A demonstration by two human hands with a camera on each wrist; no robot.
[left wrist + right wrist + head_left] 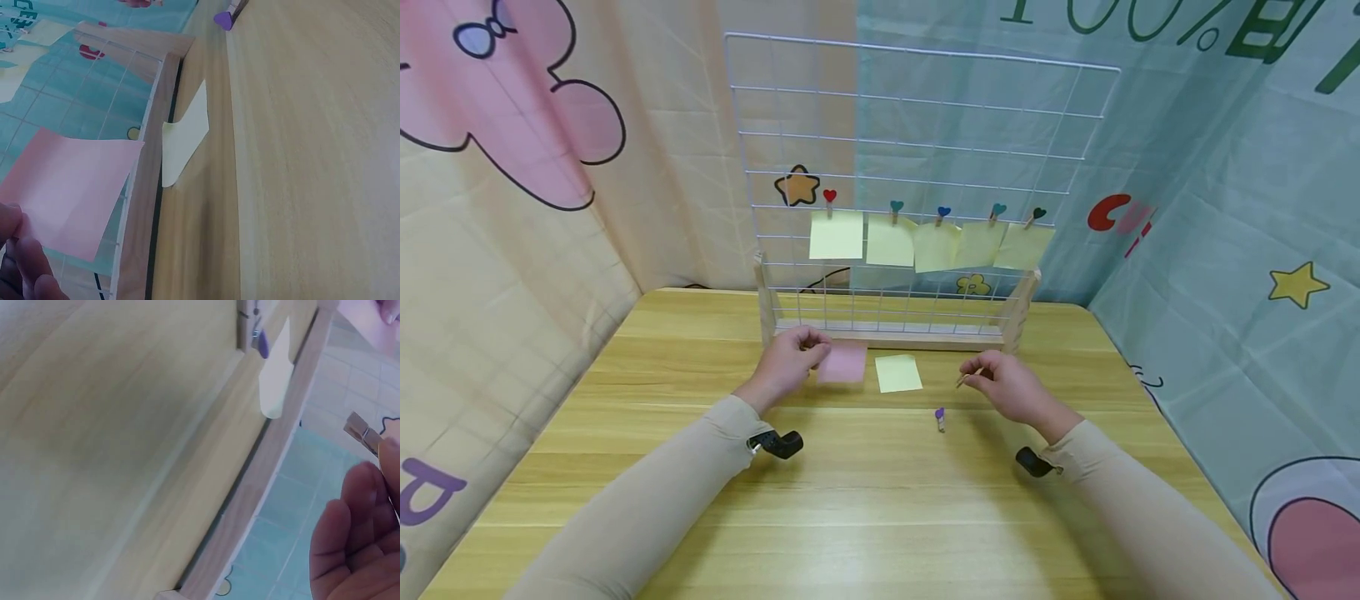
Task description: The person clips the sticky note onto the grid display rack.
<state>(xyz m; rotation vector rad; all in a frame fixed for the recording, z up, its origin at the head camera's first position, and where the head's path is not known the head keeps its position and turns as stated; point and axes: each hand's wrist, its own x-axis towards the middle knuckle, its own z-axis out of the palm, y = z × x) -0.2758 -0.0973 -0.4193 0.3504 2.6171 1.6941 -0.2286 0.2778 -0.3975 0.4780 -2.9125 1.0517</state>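
My left hand [786,367] pinches a pink sticky note [844,363] by its left side, just in front of the rack's wooden base; the left wrist view shows the note [75,190] lifted off the table. Between thumb and fingers, my right hand [1011,387] holds a small wooden clothespin [364,432], seen best in the right wrist view. On the table between the hands lies a pale yellow sticky note [898,373]. Nearer to me is another clothespin with a purple heart [940,419].
A white wire grid rack [925,104] stands at the back on a wooden base [898,340]. Several yellow notes [837,236] hang across it, each under a heart clothespin [830,200]. Printed curtains [1225,250] enclose the wooden table [850,517].
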